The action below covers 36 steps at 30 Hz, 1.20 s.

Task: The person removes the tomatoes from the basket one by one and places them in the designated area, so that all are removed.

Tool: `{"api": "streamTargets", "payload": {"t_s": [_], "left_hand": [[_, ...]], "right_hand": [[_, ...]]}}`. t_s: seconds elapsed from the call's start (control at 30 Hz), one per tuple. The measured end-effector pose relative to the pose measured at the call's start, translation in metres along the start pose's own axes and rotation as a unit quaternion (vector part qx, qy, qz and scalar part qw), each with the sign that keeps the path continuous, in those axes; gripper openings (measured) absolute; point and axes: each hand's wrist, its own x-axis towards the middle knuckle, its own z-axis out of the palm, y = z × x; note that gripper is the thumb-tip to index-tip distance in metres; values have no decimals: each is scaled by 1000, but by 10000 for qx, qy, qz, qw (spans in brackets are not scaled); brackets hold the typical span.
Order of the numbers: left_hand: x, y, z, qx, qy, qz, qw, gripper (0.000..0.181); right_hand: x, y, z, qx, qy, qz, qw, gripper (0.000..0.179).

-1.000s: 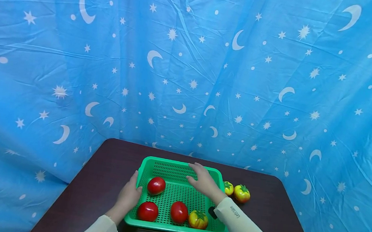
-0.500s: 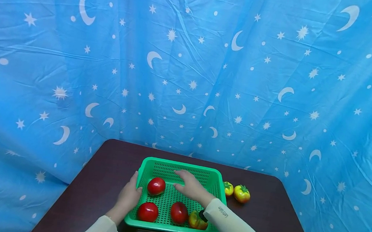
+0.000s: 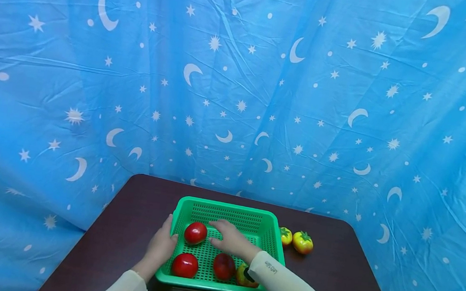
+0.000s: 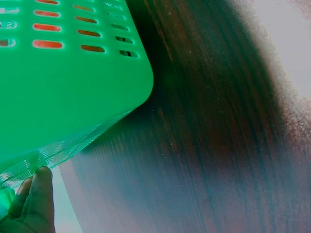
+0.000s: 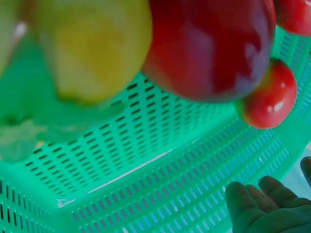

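A green perforated basket (image 3: 219,287) stands on the dark table. My left hand (image 3: 161,247) holds its left side, thumb over the rim and fingers along the outer wall; those fingers (image 4: 40,194) also show in the left wrist view. Over the basket's inside, my right hand (image 3: 230,240) reaches left with its fingers extended, its fingertips close to a round red fruit (image 3: 195,233) at the back left. Two more red fruits lie at the front left (image 3: 185,265) and front middle (image 3: 224,267). A ribbed yellow-red fruit with green leaves (image 3: 243,277) is partly hidden by my right wrist.
Two yellow-red fruits with green leafy tops, one nearer (image 3: 285,236) and one farther right (image 3: 302,242), lie on the table (image 3: 331,267) beyond the basket's right wall. A blue curtain (image 3: 238,94) with white moons and stars hangs behind and around the table.
My right hand has moved left across the basket, from near its right back wall toward the back left red fruit. The left hand, basket and fruits stay in place.
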Motion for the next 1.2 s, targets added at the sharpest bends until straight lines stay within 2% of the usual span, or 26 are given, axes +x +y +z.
{"api": "streamTargets", "payload": {"t_s": [0.47,0.8,1.2], "left_hand": [[3,-2,3,34,116,-11,9999,74],[1,-2,2,102,115,84,9998,73],[2,-2,2,8,66,54,10000,73]], "right_hand": [[2,-12,21,-166,-402,-32,9990,63],[1,-10,33,-248,-1015,-207,9943,59],[6,-15,34,-110,-815,-15,9966,66]]}}
